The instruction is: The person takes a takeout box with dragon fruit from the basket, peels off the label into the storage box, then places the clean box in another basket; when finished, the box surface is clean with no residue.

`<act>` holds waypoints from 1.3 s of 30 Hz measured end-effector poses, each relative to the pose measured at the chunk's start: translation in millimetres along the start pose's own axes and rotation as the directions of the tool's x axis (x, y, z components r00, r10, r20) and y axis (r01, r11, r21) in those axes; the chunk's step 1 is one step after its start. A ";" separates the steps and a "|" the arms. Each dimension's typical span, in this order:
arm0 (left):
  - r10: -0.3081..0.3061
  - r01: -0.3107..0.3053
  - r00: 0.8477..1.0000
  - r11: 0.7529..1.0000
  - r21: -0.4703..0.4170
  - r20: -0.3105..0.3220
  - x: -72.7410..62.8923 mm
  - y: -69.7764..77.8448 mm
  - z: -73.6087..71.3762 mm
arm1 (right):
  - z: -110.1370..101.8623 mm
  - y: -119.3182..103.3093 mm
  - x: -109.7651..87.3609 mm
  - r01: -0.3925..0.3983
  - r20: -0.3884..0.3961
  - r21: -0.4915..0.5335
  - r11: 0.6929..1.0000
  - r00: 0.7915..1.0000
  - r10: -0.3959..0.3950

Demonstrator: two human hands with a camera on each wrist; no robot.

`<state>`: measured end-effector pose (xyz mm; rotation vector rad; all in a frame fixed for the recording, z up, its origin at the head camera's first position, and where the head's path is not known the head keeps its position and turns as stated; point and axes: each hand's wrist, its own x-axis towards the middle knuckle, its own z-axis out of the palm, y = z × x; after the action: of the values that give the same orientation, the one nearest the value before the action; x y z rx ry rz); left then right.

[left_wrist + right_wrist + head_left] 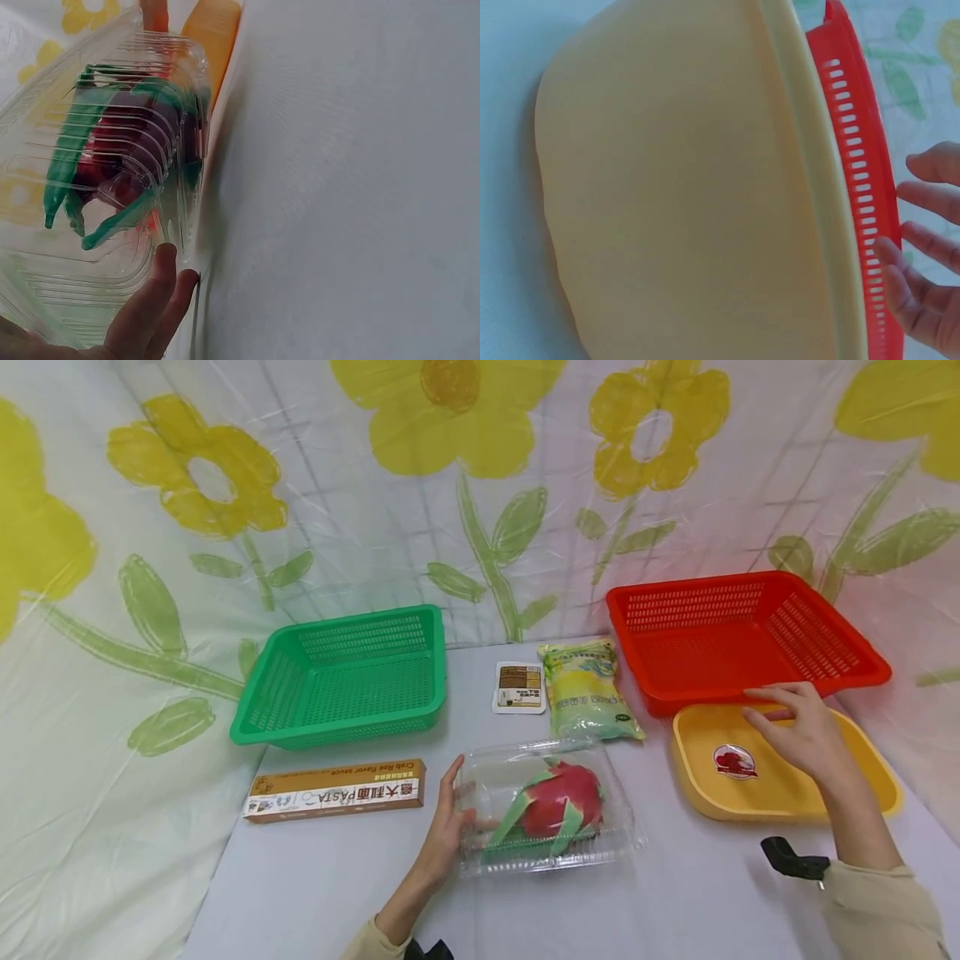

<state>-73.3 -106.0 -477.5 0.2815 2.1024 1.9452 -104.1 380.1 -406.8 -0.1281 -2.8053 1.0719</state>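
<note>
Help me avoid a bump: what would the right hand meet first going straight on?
Likely the red basket, at its near rim; depth is unclear, so the right hand might pass over it.

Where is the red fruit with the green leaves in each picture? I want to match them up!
Head: the red fruit is below the middle and a little to the right, inside the clear box.
Left wrist: the red fruit is on the left, mostly in the upper half, seen through ridged plastic.
Right wrist: it isn't in this picture.
Shared landmark: the flowered curtain shows in all three.
</note>
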 end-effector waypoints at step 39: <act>0.154 -0.149 0.988 0.979 -0.137 0.023 50.7 73.2 39.5 | 3.5 -3.9 -1.4 0.045 -0.057 -0.214 0.976 0.997 -0.058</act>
<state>-111.3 -46.5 -410.3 0.4553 1.9691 2.1417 -103.4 374.8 -406.9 -0.1075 -2.8419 0.7410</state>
